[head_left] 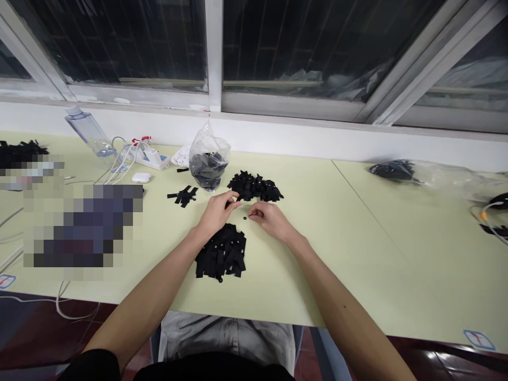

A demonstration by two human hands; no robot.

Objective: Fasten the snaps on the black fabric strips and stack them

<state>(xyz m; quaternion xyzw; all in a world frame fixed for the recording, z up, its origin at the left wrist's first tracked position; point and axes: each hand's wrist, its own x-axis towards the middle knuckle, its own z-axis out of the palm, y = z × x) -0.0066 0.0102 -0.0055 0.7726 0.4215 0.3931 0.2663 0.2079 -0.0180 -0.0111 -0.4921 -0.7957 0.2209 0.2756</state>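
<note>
My left hand (219, 211) is closed in a pinch just in front of a heap of short black fabric strips (254, 186); a bit of black shows at its fingertips, too small to name. Facing it, my right hand (270, 219) also pinches, with a tiny dark piece at its fingertips. A small black ring (245, 218) appears on the table between the hands, close to the right fingertips. Below my left wrist lies a second pile of black strips (222, 254), several with small white marks. A few loose strips (183, 196) lie to the left.
Behind the hands stands a clear plastic bag (209, 156) with black pieces inside. On the left are a water bottle (93, 135), a power strip (148, 157) with cables, and a white earbud case (142, 178). Another plastic bag (436, 174) lies at the right rear of the table (357, 254).
</note>
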